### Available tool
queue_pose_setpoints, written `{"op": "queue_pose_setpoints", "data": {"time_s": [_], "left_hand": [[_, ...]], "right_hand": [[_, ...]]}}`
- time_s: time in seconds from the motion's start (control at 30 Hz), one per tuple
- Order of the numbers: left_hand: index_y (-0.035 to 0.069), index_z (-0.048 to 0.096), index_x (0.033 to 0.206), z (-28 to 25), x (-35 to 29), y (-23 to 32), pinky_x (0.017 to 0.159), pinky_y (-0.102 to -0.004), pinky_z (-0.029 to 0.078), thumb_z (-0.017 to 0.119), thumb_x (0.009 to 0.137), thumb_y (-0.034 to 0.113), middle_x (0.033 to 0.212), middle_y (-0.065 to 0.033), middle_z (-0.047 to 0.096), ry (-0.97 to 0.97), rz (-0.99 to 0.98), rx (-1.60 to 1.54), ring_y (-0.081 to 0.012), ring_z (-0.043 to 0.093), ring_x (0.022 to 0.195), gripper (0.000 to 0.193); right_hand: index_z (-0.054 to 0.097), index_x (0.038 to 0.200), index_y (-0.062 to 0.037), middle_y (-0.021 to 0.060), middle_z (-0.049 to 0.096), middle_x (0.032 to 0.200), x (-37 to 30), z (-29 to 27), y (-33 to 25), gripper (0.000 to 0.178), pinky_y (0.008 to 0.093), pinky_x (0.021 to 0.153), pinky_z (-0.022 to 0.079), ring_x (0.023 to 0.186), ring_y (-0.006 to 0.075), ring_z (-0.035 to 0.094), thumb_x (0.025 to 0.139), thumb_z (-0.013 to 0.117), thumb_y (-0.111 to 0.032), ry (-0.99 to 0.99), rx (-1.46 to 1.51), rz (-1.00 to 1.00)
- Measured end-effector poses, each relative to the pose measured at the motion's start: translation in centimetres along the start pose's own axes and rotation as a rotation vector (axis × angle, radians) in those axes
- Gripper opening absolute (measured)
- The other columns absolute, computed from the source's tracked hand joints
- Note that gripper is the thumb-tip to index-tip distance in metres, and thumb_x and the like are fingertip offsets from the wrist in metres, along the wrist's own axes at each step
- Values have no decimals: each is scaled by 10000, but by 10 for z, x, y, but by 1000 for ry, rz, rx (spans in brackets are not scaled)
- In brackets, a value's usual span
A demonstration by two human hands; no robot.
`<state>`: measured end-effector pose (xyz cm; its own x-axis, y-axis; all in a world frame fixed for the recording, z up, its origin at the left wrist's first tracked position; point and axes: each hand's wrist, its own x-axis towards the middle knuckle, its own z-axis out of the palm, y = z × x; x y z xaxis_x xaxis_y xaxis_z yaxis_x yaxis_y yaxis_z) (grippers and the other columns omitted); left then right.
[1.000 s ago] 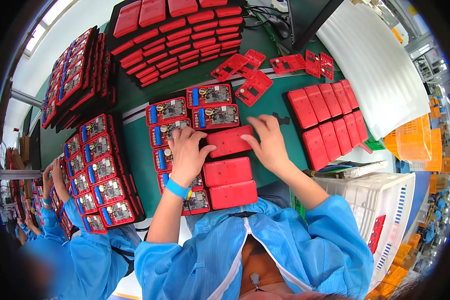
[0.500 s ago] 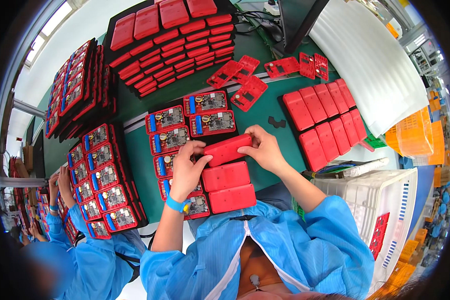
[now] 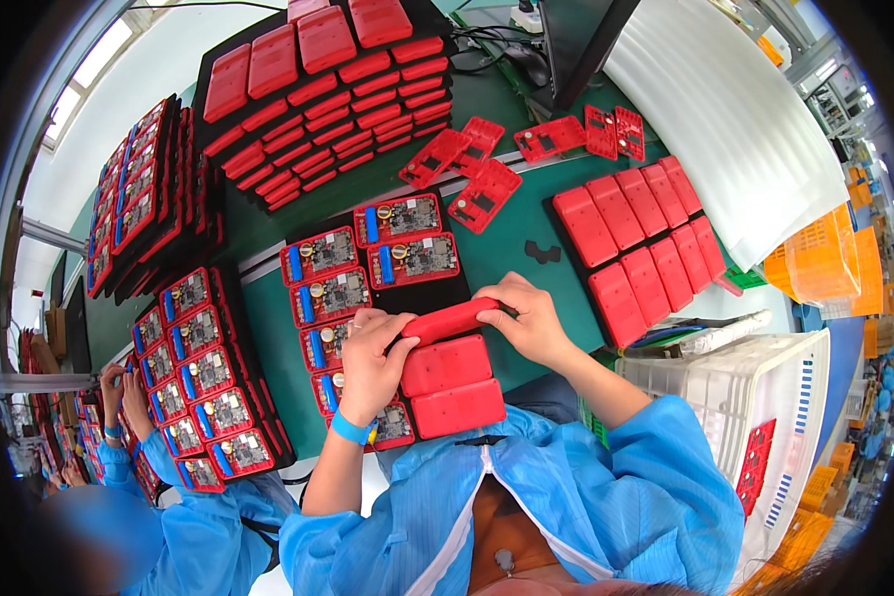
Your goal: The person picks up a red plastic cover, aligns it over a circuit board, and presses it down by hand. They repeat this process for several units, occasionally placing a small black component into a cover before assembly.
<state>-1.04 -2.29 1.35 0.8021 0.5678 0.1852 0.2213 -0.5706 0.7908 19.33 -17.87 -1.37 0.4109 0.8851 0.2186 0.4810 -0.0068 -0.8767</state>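
Between my two hands is a red plastic case [image 3: 447, 322], tilted so that mostly its narrow side shows. My left hand [image 3: 372, 363], with a blue wrist strap, pinches its left end. My right hand [image 3: 528, 318] grips the right end with thumb and fingers. Just below it lie two closed red cases, an upper one [image 3: 447, 365] and a lower one [image 3: 457, 408], smooth side up. Several open red shells holding green-grey circuit boards and blue cylinders, such as this shell [image 3: 413, 259], lie left of and beyond my hands on a black tray [image 3: 422, 296].
Loose red shell halves [image 3: 486, 196] lie farther back. A tray of closed red cases [image 3: 621, 228] is at right, near a small black piece [image 3: 542, 252]. Tall tray stacks [image 3: 318, 109] stand behind. A white crate [image 3: 735, 382] sits at right. A co-worker's hands [image 3: 124, 395] work at left.
The held case has been tipped, so its narrow side now faces up where its broad face showed before. Both hands keep their grip. The whole view has shifted slightly.
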Motion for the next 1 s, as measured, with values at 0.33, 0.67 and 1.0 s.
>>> {"op": "queue_pose_setpoints", "data": {"time_s": [0.33, 0.67, 1.0], "left_hand": [[-3, 690, 1126, 3, 2, -4, 797, -322, 502, 721, 863, 79, 938, -91, 695, 39, -129, -197, -218, 624, 872, 277], [-32, 623, 1265, -12, 5, -9, 701, -286, 581, 576, 1007, 123, 1047, -105, 711, -28, -692, -1109, -160, 701, 861, 305], [9, 639, 1241, -5, -8, 9, 889, -427, 506, 730, 855, 132, 1074, -162, 661, 104, 165, 253, -326, 604, 1025, 415]], "right_hand": [[681, 1183, -73, 106, 684, 1091, 10, -2, -1, 358, 344, 876, 510, 981, 233, 628, 837, 761, -122, -33, 91, 76], [656, 1236, -147, 87, 640, 1253, 24, -4, -20, 516, 468, 920, 519, 1155, 298, 605, 737, 782, -166, -36, -511, -673], [682, 1056, -55, 100, 711, 1056, 25, 15, -11, 348, 389, 768, 594, 998, 274, 696, 735, 791, -131, 51, -434, -540]]}}
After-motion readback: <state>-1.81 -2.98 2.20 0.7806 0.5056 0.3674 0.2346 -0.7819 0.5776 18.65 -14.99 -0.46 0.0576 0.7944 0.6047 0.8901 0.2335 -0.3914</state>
